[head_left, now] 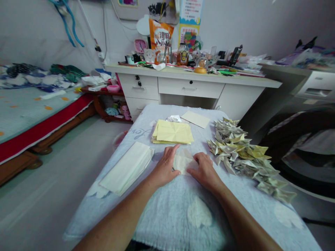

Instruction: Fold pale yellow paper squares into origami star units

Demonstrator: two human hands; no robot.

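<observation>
Between my hands lies a small, pale cream piece of folded paper (184, 162), low on the cloth-covered table. My left hand (167, 166) grips its left edge, with the thumb along the near side. At the opposite edge, my right hand (205, 170) holds the paper between thumb and curled fingers. Just beyond it sits a stack of creased yellow paper sheets (174, 131). A bundle of long whitish paper (128, 167) rests to the left of my left forearm. Several rows of pointed folded-paper pieces (240, 153) stand to the right of my right hand.
A pale blue patterned cloth (167, 216) covers the table. Toward its far end are a cream card (195, 119) and a crumpled white scrap (174, 118). Behind stands a cluttered white desk (141, 83). A bed (47, 111) is on the left, a washing machine (316, 87) on the right.
</observation>
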